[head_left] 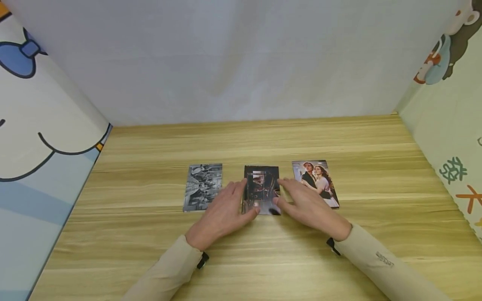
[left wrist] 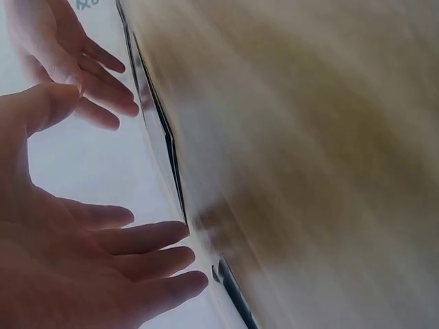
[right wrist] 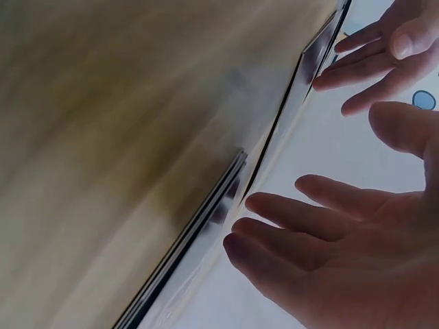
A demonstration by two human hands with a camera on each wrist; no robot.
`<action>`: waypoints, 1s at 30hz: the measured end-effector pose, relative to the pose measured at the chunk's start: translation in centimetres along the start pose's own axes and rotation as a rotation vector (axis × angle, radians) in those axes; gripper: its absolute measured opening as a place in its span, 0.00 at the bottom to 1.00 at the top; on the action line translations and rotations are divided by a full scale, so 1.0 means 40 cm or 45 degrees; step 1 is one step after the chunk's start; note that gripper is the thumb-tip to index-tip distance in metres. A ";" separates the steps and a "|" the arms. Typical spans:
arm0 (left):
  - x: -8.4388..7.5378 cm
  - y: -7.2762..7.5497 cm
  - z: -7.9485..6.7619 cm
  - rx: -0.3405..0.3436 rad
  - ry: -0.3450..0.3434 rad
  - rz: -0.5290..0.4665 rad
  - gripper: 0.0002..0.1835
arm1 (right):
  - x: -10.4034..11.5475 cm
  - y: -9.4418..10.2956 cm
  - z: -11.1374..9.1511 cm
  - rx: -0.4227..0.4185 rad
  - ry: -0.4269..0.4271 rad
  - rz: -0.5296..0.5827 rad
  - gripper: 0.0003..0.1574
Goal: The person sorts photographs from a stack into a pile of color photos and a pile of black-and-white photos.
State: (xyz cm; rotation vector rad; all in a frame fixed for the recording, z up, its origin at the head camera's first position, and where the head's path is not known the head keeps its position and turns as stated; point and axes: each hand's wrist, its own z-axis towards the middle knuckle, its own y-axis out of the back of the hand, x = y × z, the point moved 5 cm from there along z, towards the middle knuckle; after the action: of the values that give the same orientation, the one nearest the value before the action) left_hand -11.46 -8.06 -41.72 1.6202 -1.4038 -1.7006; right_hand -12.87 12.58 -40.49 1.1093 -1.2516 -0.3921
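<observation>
Three picture cards lie in a row on the wooden table. In the head view, a dark photo card (head_left: pixel 263 184) is in the middle, between my two hands. My left hand (head_left: pixel 226 211) is at its left edge, fingers extended and thumb near its lower part. On the other side, my right hand (head_left: pixel 306 205) has its fingertips by the card's right edge. A black-and-white crowd picture (head_left: pixel 203 184) lies left of the left hand. The right hand partly covers a colour picture of a couple (head_left: pixel 320 179). Both wrist views show spread, fairly straight fingers; contact with the card is unclear.
The wood-grain table (head_left: pixel 260 259) meets a pale cloth wall (head_left: pixel 244 62) at the back. Cartoon-printed panels stand at the left (head_left: pixel 49 125) and right (head_left: pixel 448 138). Layered card edges (right wrist: pixel 185 253) show from the side in the right wrist view.
</observation>
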 end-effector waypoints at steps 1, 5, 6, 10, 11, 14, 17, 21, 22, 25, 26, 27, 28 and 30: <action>0.000 -0.001 0.000 0.009 -0.002 0.000 0.50 | 0.001 -0.001 0.001 0.005 0.001 -0.004 0.39; -0.001 -0.005 0.001 0.032 -0.007 -0.008 0.51 | 0.003 -0.006 0.006 0.023 0.015 -0.031 0.37; -0.001 -0.006 0.001 0.035 -0.006 -0.012 0.51 | 0.004 -0.008 0.007 0.028 0.014 -0.037 0.37; -0.004 -0.009 0.002 0.053 0.007 -0.045 0.51 | 0.005 -0.014 0.010 0.048 0.015 -0.047 0.37; -0.004 -0.009 0.002 0.057 0.010 -0.053 0.51 | 0.005 -0.016 0.010 0.053 0.012 -0.044 0.37; -0.007 -0.010 0.003 0.060 0.012 -0.071 0.50 | 0.006 -0.020 0.011 0.066 0.009 -0.031 0.36; -0.008 -0.010 0.003 0.060 0.007 -0.078 0.49 | 0.008 -0.022 0.010 0.072 0.004 -0.023 0.36; -0.009 -0.010 0.003 0.058 -0.003 -0.090 0.49 | 0.010 -0.021 0.008 0.072 0.004 -0.019 0.37; -0.010 -0.009 0.003 0.054 -0.007 -0.095 0.49 | 0.011 -0.021 0.008 0.073 0.006 -0.017 0.37; -0.013 -0.007 0.001 0.039 -0.011 -0.102 0.48 | 0.012 -0.019 0.008 0.071 0.015 -0.006 0.37; -0.015 -0.006 0.001 0.031 -0.013 -0.104 0.48 | 0.013 -0.018 0.008 0.069 0.018 0.000 0.37; -0.016 -0.005 0.001 0.020 -0.016 -0.107 0.48 | 0.014 -0.016 0.007 0.066 0.017 0.006 0.37; -0.018 -0.004 0.000 0.008 -0.018 -0.111 0.48 | 0.015 -0.015 0.007 0.060 0.018 0.013 0.37; -0.020 -0.003 0.000 -0.012 -0.022 -0.117 0.48 | 0.016 -0.012 0.006 0.048 0.017 0.023 0.37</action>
State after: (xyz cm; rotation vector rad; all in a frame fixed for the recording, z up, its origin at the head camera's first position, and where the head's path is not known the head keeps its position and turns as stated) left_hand -11.23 -7.35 -41.41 1.6922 -1.3461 -1.7739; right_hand -12.71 11.79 -40.54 1.1302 -1.2607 -0.3479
